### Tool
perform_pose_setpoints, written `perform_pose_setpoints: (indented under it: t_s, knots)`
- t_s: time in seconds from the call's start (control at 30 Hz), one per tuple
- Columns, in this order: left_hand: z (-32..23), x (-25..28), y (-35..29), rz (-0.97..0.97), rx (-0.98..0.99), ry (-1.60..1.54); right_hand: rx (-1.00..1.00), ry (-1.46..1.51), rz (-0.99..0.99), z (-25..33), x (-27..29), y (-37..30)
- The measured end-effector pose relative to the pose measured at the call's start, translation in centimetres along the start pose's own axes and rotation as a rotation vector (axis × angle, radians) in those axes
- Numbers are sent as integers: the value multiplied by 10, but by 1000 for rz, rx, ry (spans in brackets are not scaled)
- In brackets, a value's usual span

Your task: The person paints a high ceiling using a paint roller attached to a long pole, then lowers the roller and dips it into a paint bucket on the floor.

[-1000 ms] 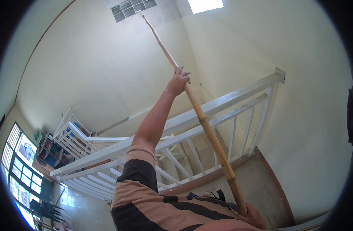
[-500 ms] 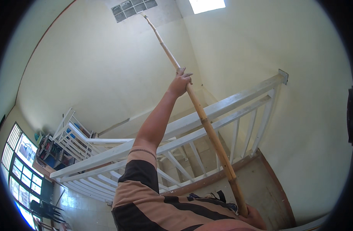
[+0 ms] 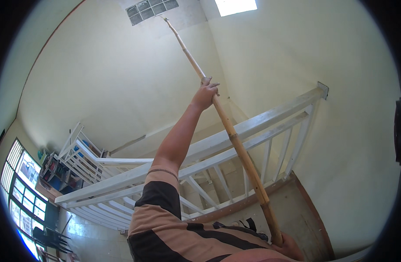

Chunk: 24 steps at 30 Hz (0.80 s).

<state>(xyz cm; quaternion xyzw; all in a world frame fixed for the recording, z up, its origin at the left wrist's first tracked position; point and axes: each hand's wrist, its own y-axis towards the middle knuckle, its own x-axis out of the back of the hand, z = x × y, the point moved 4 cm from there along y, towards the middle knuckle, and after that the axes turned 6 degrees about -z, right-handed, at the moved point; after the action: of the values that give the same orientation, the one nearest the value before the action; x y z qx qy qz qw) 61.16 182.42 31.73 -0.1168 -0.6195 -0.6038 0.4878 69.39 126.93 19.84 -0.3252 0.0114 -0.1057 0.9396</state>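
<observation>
A long bamboo pole (image 3: pixel 242 150) runs slantwise from the lower right up toward the far wall. High on the pole, my left hand (image 3: pixel 205 94) is wrapped round it with the arm stretched out. My right hand (image 3: pixel 290 248) grips the pole's thick lower end close to my body, partly cut off by the frame's lower edge. The thin tip of the pole (image 3: pixel 166 20) is at or just below a grey block vent (image 3: pixel 152 9) high in the wall; whether it touches cannot be made out.
A white railing (image 3: pixel 270 112) crosses in front of me, under the pole, with stairs (image 3: pixel 200 192) beyond its bars. Cream walls (image 3: pixel 108 83) rise around. At the lower left are a cluttered shelf (image 3: pixel 63 172), a barred window (image 3: pixel 28 192) and dark stacked chairs (image 3: pixel 50 238).
Both hands keep their hold on the bamboo pole, which stays nearly still. The view has shifted very slightly.
</observation>
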Motion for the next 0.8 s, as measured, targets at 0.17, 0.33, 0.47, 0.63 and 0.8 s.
perform_pose_setpoints:
  t_s: [0.17, 0.33, 0.47, 0.63, 0.8]
  knots:
    - [4, -4, 1, -55, -19, -1, -35, -47, -25, 9, 6, 1]
    - [6, -7, 3, -81, -27, -18, -14, -98, -35, 8, 7, 5]
    - [5, -9, 3, -66, -24, -14, -5, -80, -22, 7, 8, 4]
    - [-1, -13, -5, -39, -30, -15, -80, -84, -18, -2, 9, 5]
    - [-14, -16, -14, 12, -19, -39, -45, -82, -5, -18, 9, -2]
